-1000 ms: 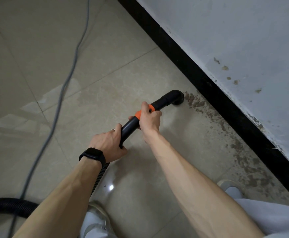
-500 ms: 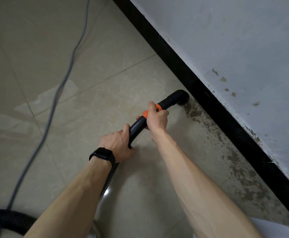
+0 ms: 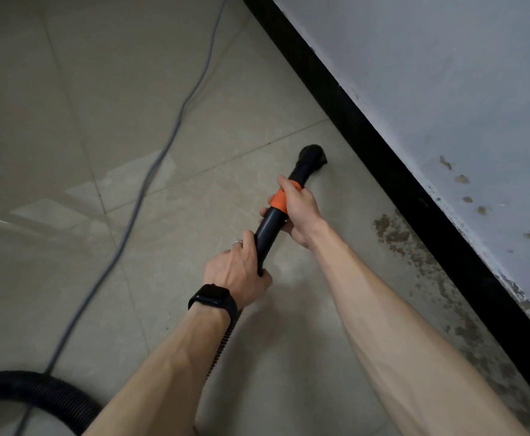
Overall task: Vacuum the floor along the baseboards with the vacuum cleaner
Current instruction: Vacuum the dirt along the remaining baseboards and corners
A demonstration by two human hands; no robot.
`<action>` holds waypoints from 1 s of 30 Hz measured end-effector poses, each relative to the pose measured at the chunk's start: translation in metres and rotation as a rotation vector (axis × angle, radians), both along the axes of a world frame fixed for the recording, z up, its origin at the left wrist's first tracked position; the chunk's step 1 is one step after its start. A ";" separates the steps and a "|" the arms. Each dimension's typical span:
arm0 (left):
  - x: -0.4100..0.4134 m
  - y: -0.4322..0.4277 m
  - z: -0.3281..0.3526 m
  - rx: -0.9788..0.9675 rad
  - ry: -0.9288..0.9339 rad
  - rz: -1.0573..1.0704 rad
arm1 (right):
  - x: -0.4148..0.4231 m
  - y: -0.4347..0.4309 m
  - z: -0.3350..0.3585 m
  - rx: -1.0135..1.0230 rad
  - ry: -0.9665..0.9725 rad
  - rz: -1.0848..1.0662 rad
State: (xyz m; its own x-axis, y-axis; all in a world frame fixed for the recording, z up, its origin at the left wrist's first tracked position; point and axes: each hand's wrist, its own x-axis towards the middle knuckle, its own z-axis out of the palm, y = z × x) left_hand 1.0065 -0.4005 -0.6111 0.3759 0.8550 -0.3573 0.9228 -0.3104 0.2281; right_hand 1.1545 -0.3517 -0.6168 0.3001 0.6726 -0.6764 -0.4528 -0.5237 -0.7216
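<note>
Head view: the nozzle is swinging off the dirt patch.
The left hand and right hand are both clenching the wand. Its nozzle is now sitting on cleaner tile at centre frame, near the baseboard, so the patch at lower right is probably still waiting.

Glossy beige tiled floor with thin grout lines. Crossed on the left by a grey cable, a black ribbed hose at lower left. Brown dirt strewn beside the black baseboard; tip of the vacuum wand down on a tile nearby.
</note>
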 end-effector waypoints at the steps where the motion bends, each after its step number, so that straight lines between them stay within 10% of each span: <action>1: -0.005 0.000 0.001 -0.013 -0.030 0.031 | -0.007 0.008 0.000 0.004 0.013 0.033; 9: -0.050 0.006 -0.007 -0.048 -0.096 0.220 | -0.061 0.046 0.003 0.002 0.019 0.290; 30: 0.027 -0.007 -0.020 -0.251 -0.008 -0.150 | 0.011 -0.038 -0.027 -0.377 -0.495 -0.227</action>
